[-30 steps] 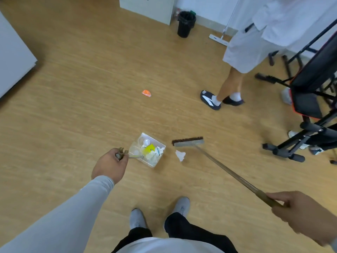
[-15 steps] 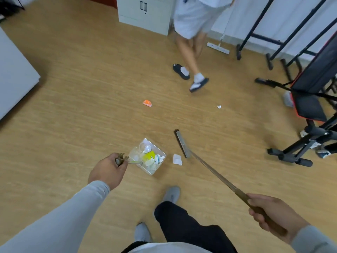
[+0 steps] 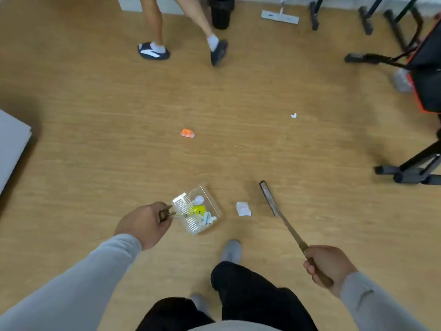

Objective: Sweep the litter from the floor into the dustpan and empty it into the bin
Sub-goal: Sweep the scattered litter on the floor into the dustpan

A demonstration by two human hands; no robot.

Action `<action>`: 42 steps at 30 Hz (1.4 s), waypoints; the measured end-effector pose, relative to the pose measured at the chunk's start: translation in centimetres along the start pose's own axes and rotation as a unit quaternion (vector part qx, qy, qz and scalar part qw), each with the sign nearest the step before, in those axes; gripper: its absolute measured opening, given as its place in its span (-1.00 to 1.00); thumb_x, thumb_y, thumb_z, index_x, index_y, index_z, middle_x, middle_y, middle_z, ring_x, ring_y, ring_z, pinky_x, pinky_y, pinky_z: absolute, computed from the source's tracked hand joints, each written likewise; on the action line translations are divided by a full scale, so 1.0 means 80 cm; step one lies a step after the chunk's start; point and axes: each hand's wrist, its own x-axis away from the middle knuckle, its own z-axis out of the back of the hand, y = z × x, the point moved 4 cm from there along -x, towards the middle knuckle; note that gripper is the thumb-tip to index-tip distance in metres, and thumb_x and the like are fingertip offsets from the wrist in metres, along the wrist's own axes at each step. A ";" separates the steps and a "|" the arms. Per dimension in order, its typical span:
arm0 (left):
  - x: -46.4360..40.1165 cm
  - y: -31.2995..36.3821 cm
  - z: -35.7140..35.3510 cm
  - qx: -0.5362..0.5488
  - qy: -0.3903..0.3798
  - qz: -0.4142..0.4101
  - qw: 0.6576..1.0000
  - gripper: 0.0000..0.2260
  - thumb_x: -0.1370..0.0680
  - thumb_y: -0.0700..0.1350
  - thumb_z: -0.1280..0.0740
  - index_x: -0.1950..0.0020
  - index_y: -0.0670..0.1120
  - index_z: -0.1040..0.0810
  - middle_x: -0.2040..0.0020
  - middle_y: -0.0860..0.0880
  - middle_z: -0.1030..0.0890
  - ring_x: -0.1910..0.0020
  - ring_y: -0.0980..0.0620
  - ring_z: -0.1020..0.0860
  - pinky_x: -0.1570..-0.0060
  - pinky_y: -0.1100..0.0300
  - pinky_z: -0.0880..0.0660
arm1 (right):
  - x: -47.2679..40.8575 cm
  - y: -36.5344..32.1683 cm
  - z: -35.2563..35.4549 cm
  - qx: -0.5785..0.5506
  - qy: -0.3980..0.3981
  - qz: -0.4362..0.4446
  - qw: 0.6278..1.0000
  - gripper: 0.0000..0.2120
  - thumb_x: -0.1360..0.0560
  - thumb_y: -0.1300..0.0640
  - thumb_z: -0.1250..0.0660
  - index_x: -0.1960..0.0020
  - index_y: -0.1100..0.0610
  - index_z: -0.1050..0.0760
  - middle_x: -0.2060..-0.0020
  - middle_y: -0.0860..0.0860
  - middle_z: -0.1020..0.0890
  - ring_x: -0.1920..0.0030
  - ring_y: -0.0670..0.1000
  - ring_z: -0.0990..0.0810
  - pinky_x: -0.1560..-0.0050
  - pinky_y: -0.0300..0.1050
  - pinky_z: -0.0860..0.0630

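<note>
The left hand [image 3: 143, 224] grips the handle of a clear plastic dustpan [image 3: 199, 212] holding gathered litter on the wooden floor [image 3: 95, 139]. The right hand [image 3: 328, 266] curls round the long-handled brown broom [image 3: 274, 204], just beside a crumpled white paper scrap [image 3: 243, 209]. A black bin [image 3: 220, 13] stands at the floor's far edge.

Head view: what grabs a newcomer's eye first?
Low in the middle, the left hand holds the handle of a clear dustpan already loaded with litter, a yellow piece brightest. Just to its right a crumpled white paper lies on the wooden floor, between the pan and the head of the broom that the right hand grips. Farther off lie an orange scrap and, by a passer-by's legs, the black bin.
</note>
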 end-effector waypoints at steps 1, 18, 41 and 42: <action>-0.013 0.004 -0.003 -0.018 -0.013 -0.012 1.000 -0.81 -0.57 0.16 -0.29 -0.04 0.08 -0.54 0.19 0.06 -0.62 0.12 -0.11 -0.59 0.16 0.14 -0.52 | -0.006 -0.003 -0.013 -0.011 0.004 -0.014 1.000 -0.83 -0.59 0.27 -0.23 -0.07 0.32 -0.56 0.36 0.18 -0.54 0.47 0.03 -0.39 0.48 -0.19 -0.35; -0.088 -0.059 -0.062 -0.062 -0.127 -0.100 0.985 -0.81 -0.62 0.16 -0.21 -0.05 0.08 -0.49 0.26 0.08 -0.57 0.24 -0.06 -0.52 0.26 0.13 -0.45 | 0.064 0.018 -0.126 0.018 -0.101 -0.058 0.993 -0.76 -0.58 0.29 -0.31 -0.21 0.10 -0.57 0.35 0.20 -0.54 0.49 0.02 -0.38 0.53 -0.18 -0.29; -0.113 -0.167 0.059 0.089 -0.040 -0.058 0.993 -0.81 -0.59 0.18 -0.25 0.00 0.09 -0.50 0.20 0.07 -0.61 0.11 -0.10 -0.61 0.16 0.13 -0.52 | 0.159 -0.115 -0.198 -0.029 -0.045 0.038 0.998 -0.79 -0.63 0.32 -0.24 -0.21 0.19 -0.56 0.35 0.21 -0.54 0.50 0.03 -0.39 0.60 -0.19 -0.31; -0.119 -0.174 0.070 0.102 -0.029 -0.050 0.993 -0.80 -0.59 0.18 -0.26 0.02 0.08 -0.50 0.21 0.07 -0.61 0.11 -0.11 -0.61 0.15 0.12 -0.53 | 0.158 -0.130 -0.207 -0.021 -0.044 0.047 0.998 -0.78 -0.63 0.31 -0.24 -0.23 0.19 -0.54 0.35 0.21 -0.54 0.50 0.02 -0.39 0.59 -0.20 -0.32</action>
